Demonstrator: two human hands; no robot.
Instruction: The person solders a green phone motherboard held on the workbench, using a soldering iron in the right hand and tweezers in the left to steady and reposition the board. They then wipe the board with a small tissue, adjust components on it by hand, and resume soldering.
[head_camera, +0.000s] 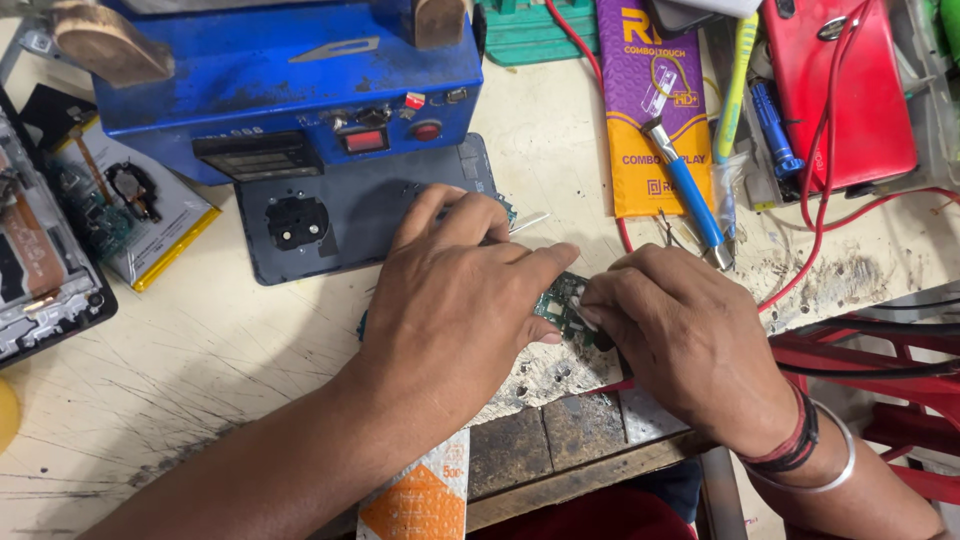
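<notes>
A small green circuit board (560, 303) sits between my two hands near the front edge of the scratched workbench (180, 340). My left hand (455, 290) grips it from the left with the thumb and forefinger and covers most of it. My right hand (680, 325) pinches the board's right end with its fingertips; a thread band and a metal bangle are on that wrist. A thin metal tool tip (530, 220) pokes out behind my left hand. Just behind the hands lies a dark phone back cover (340, 215).
A blue machine (290, 80) with a red switch stands at the back. An opened phone with exposed parts (50, 260) lies at the left. A purple and yellow packet (655, 110), a blue-handled screwdriver (690, 195), a red case (840, 90) and red wires (830, 200) sit at the right.
</notes>
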